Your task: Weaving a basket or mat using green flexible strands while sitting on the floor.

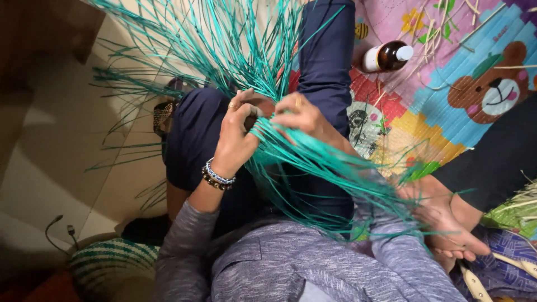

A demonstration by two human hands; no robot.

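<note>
A home floor: a colourful cartoon play mat (447,106) beside bare floor tiles (56,168).

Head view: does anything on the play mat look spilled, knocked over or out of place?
The brown bottle lies on its side on the colourful mat, white cap on, no spill visible. Pale loose straws are scattered around it. Both hands, left hand and right hand, grip the teal strands.

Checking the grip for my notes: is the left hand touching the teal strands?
Touching. The head view shows the left hand with its fingers curled around the teal strands where they bunch, next to the right hand.
</note>
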